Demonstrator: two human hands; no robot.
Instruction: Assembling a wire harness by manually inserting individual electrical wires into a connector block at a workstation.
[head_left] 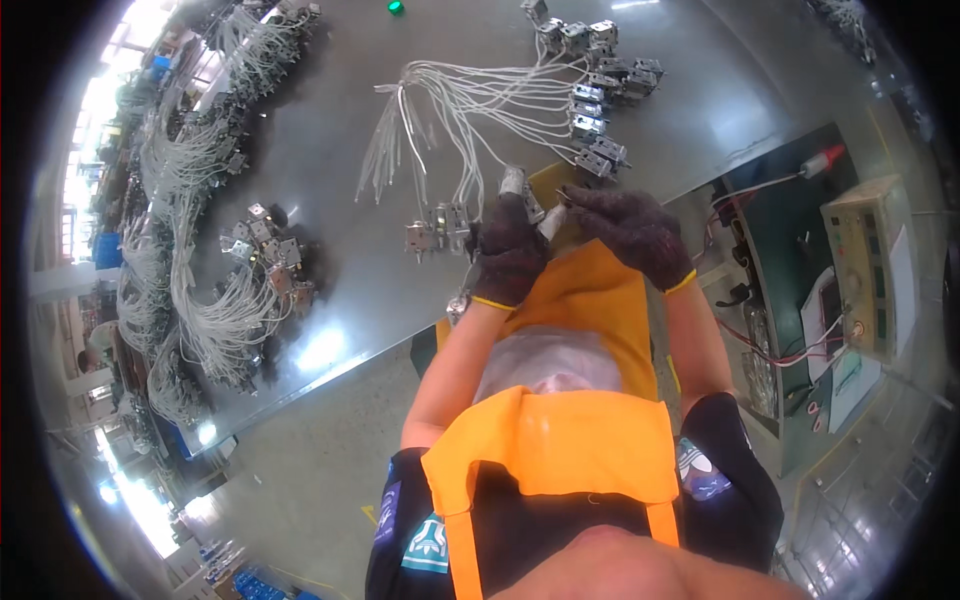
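My left hand [512,252], in a dark glove with a yellow cuff, is closed on a small silver metal unit [533,207] at the table's near edge. Whitish pieces show by its fingertips; I cannot tell whether they are tape or part of the unit. Just to the right, my right hand [632,230], gloved alike, has thumb and fingers pinched together; what they hold is too small to make out. Beyond the hands lies a bundle of white wires [470,85], fanning out to several metal units [600,95]. More metal units [437,232] lie left of my left hand.
A grey metal table [350,180] stretches ahead and left. Along its left side are heaped wired units [190,180], with another cluster [265,245] nearer. At the right, a beige instrument box [858,270] and a red-tipped probe [822,160] sit by a green board. My orange apron [575,440] hangs below.
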